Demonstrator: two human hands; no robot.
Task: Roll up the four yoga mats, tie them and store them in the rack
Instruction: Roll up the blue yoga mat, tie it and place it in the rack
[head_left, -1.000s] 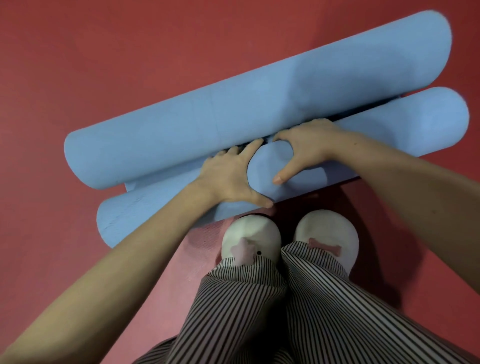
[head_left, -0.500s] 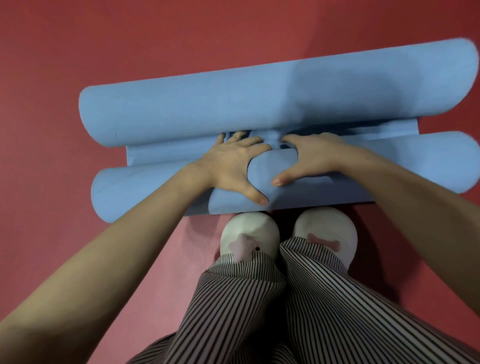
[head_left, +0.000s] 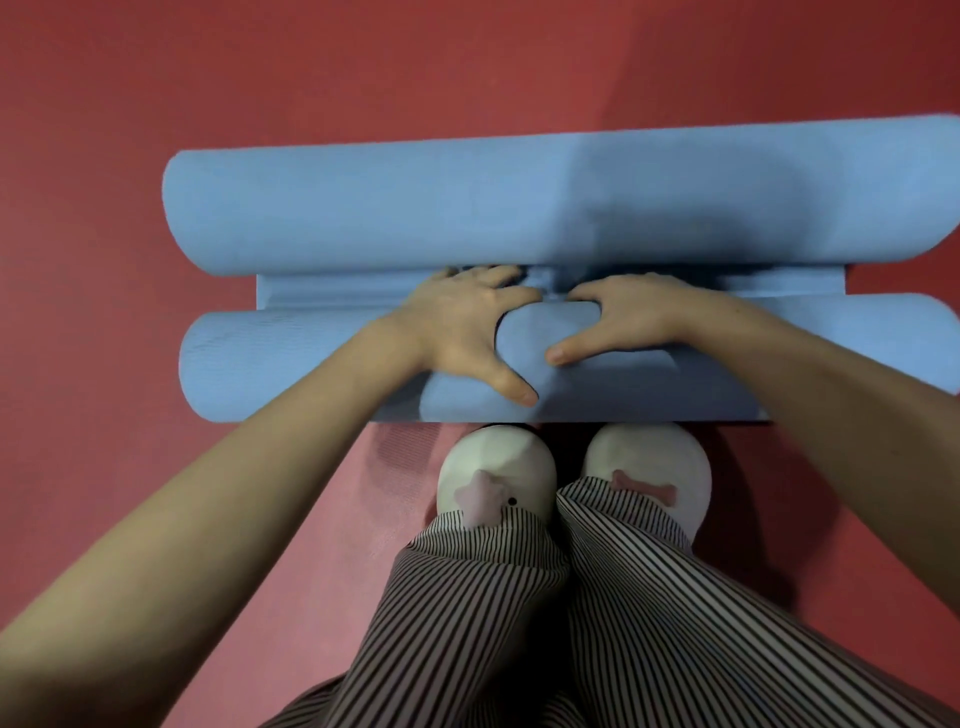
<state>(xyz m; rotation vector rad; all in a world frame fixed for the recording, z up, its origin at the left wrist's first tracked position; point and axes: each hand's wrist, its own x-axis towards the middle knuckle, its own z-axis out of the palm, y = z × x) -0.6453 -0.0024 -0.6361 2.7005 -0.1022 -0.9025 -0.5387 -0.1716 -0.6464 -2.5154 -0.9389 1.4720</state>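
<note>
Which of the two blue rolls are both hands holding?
The nearer, thinner blue roll, by the white slippers: left hand and right hand grip its middle. The thicker far roll lies beyond them.

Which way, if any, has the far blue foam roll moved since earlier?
Yes: the far blue foam roll swung clockwise, now square to the white slippers.

This is an indoor exercise space: a plain red floor (head_left: 104, 104) fills the frame from the upper left to the right edge. A blue yoga mat (head_left: 415, 208), wound into thick rolls, lies across the middle, and a pink mat (head_left: 311, 545) lies flat at lower centre. The person stands on it in white plush slippers (head_left: 493, 462) and loose striped trousers (head_left: 649, 623), which fits a home room or a studio; which one cannot be told.
</note>
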